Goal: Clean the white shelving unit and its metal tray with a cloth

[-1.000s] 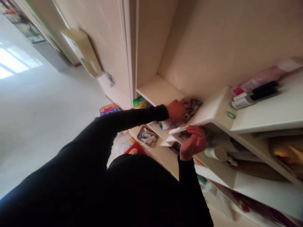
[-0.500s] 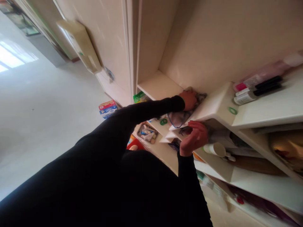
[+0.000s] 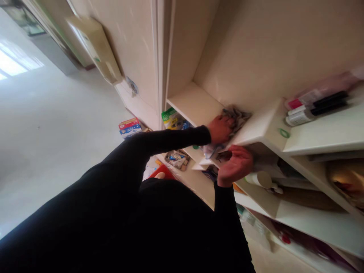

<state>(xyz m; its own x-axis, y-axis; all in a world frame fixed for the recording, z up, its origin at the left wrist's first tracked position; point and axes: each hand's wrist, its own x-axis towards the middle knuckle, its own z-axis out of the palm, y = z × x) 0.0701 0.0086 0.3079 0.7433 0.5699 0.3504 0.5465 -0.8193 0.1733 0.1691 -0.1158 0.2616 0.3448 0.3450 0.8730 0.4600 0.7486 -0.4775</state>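
Note:
My left hand reaches over the pale shelf board and presses on a crumpled greyish cloth, its fingers bent over the fabric. Just below that hand is a clear item with a bluish edge, partly covered and blurred; I cannot tell its kind. My right hand stays by the shelf's front edge, fingers loosely curled and apart from the palm, with nothing plainly in them. A small dark object sits close to its fingertips, too unclear to name.
Bottles with black caps and a green ring are on the shelf at right. A white cup sits in a lower compartment. Beyond my left arm are a green packet, a tray of small items and boxes.
My left hand has drawn back slightly toward me, so more of the cloth shows. The clear item is now more covered. My right hand has hardly moved; the view has shifted a little.

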